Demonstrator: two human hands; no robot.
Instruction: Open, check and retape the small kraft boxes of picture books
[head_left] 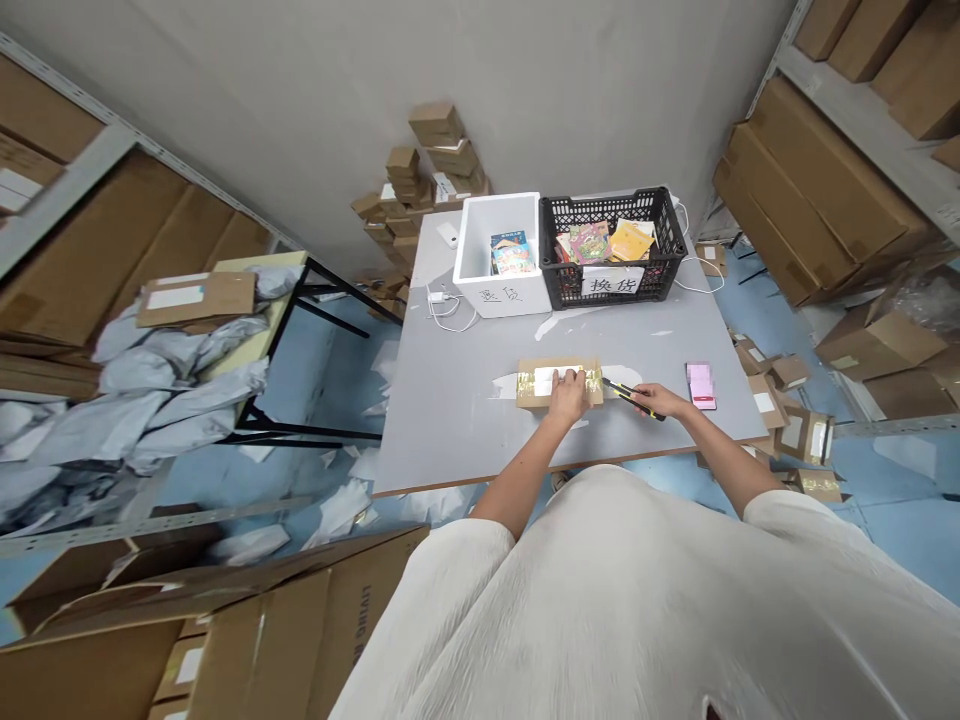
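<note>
A small taped cardboard box [531, 388] with a white label lies near the front of the grey table [442, 400]. My left hand [570, 395] presses down on its top, fingers bent over the label. In my right hand [658, 400] is a black and yellow utility knife [624, 390], its fingers wrapped round the handle. The knife points left, and its tip is at the box's right end; whether it touches the tape is too small to tell. To the right of that hand lies a phone [700, 385] with a pink screen.
At the table's back stand a white foam box [495, 296] and a black plastic crate [609, 298], both holding booklets. A white cable [454, 312] lies by the foam box. Stacked cartons [442, 155] rise behind. Grey parcels [172, 360] cover a side table; an open carton [300, 630] stands lower left.
</note>
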